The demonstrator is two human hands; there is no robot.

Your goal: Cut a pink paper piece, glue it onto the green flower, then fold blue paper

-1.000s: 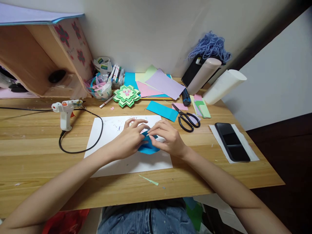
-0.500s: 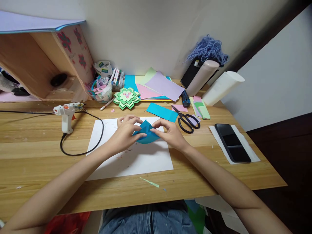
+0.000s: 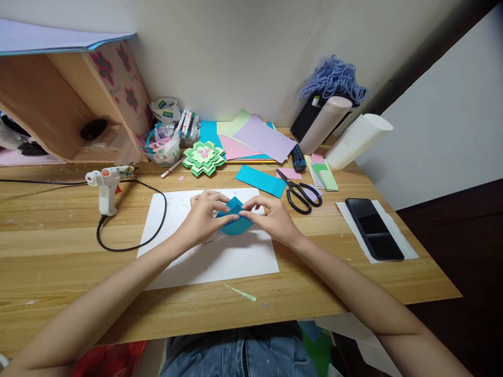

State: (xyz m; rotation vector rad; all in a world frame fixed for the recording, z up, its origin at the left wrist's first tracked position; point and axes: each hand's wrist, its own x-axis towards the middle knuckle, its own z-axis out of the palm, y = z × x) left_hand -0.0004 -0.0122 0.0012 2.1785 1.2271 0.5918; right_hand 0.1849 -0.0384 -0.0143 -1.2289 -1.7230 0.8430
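Observation:
Between my hands is a folded piece of blue paper (image 3: 236, 226), raised a little above a white sheet (image 3: 236, 259). My left hand (image 3: 206, 213) pinches its left side, thumb along the near face. From the right, my right hand (image 3: 271, 215) grips the opposite edge between thumb and forefinger. Both thumb tips nearly meet at the paper's middle, and its upper corner points away from me. Some folds are hidden behind my fingers. Just beyond lies a flat blue paper strip (image 3: 260, 180), with black-handled scissors (image 3: 301, 193) to its right.
A hot glue gun (image 3: 108, 189) with a looping cable stands left. Behind are a layered green paper flower (image 3: 204, 158), coloured paper sheets (image 3: 263, 139) and a tub of scraps (image 3: 162, 149). A phone (image 3: 375, 229) lies right; a pale green sliver (image 3: 240, 292) lies near the front edge.
My fingers have pressed the blue paper's sides inward, and my right thumb has shifted left towards the left thumb. The paper's upper part looks more folded over.

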